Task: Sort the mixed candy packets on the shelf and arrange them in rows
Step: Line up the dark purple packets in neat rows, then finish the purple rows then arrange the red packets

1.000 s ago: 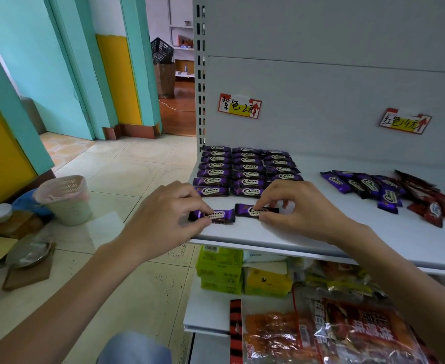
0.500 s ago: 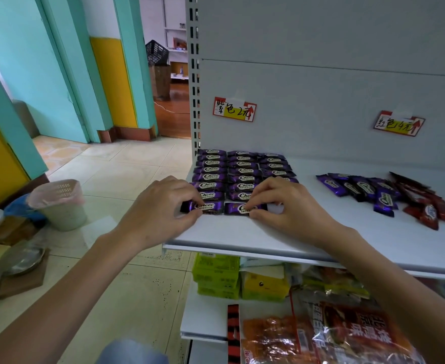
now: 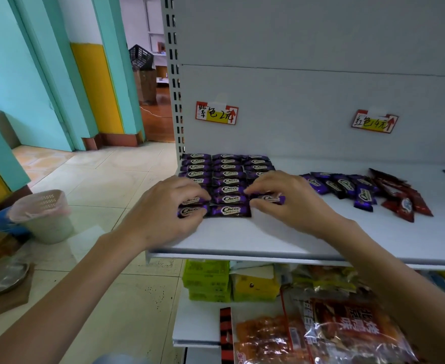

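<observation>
- The left hand (image 3: 163,208) has its fingers curled on the front-left packet (image 3: 189,212). The right hand (image 3: 292,203) pinches a loose packet (image 3: 270,198) beside the purple rows (image 3: 226,177).
- Either hand sliding sideways could skew those rows on the shelf (image 3: 268,240).
- The mixed pile (image 3: 347,187) lies unsorted, well apart to the right.

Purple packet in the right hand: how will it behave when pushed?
Likely slides easily: the purple packet has a glossy wrapper on the smooth white shelf. Flat, so it shouldn't roll. Probably light; the right hand pinches it with fingertips alone.
</observation>
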